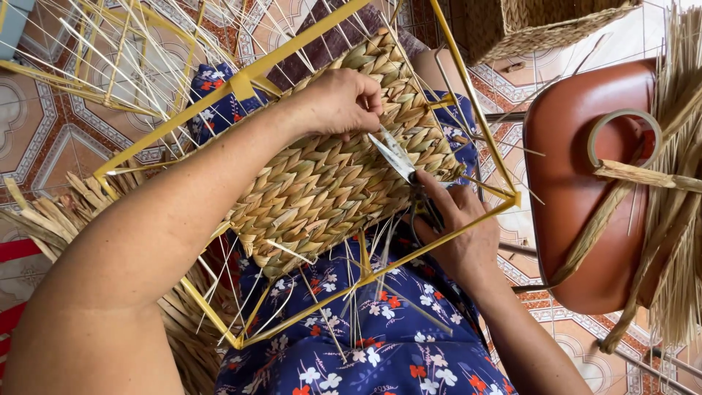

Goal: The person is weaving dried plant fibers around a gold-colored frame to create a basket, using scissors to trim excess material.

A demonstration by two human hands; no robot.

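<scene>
- Your left hand (338,102) rests on the weave (329,168), fingers curled, tips pinching at a strand near the top edge.
- Your right hand (457,227) grips scissors (398,157), fingers closed round the handles; blades parted, tips on the weave just below the left hand.
- Weave sits in a yellow frame (292,51) across your lap, over a blue floral dress (380,351).
- Tape roll (623,135) lies on a brown chair (570,190) to the right, w/ loose straw (676,219) beside it.

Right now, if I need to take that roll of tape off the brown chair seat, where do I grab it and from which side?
Pinch the tape roll by its near-left rim, coming from above. It lies flat on the chair seat with its open centre up, so one finger can drop inside the ring. Its right side is crossed by dried straw strands, so avoid that edge.
</scene>
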